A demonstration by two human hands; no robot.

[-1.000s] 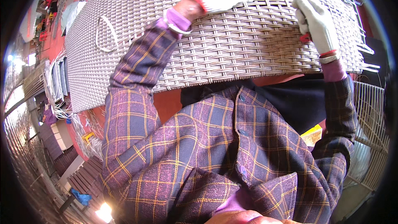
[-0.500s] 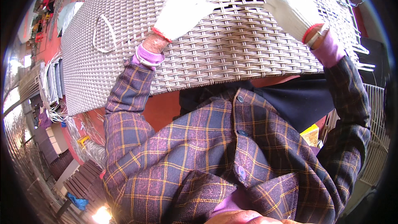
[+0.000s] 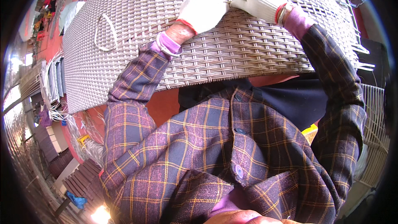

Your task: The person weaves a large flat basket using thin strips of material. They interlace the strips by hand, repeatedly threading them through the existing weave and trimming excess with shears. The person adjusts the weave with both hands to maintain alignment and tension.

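1. A large woven wicker panel (image 3: 232,58) of flat grey-brown strands fills the upper part of the view, lying in front of the person. Its near edge curves above the lap.
2. The left hand (image 3: 203,11), in a white knit glove with a red-edged cuff, rests on the panel's upper middle. Its fingers are together and point to the right; whether they pinch a strand cannot be told.
3. The right hand (image 3: 259,2), gloved alike, is just beside it. Its fingers are bent and bunched, the tips pointing left and almost meeting the left hand's. What lies between them is too small to tell.
4. To the right of the right hand, dark gaps show in the weave.
5. A loose white strip (image 3: 115,36) lies in an open loop on the panel's left part.
6. The person wears a plaid jacket (image 3: 199,132) with purple cuffs showing at the wrists.
7. Behind, at left, are pale strand bundles (image 3: 58,112) and a red floor (image 3: 159,107); at right stands a wire rack (image 3: 374,112).
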